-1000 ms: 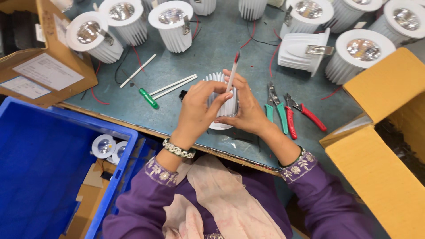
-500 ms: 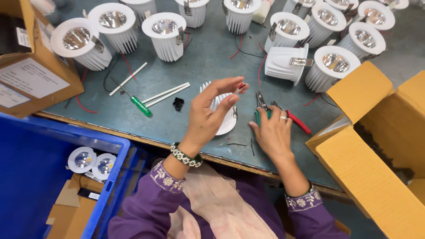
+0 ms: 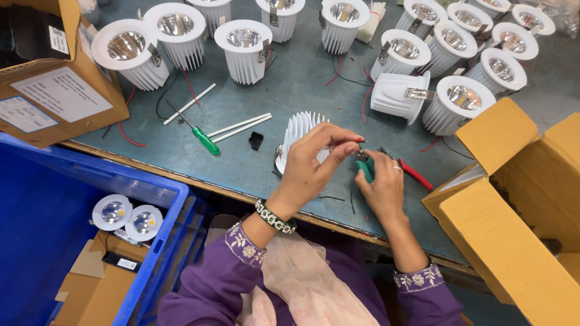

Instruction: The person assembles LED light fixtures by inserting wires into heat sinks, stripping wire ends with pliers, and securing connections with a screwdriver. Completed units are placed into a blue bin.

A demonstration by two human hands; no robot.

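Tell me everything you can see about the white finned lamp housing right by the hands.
The housing is a round white downlight body with thin radial fins, metal by its look, and a flat rim. It lies tipped on its side on the grey-green bench, rim toward the near edge, with a small metal clip at its lower left. The left hand covers its right part, fingers pinched over it beside the right hand, which grips green-handled cutters. Its front face is hidden.
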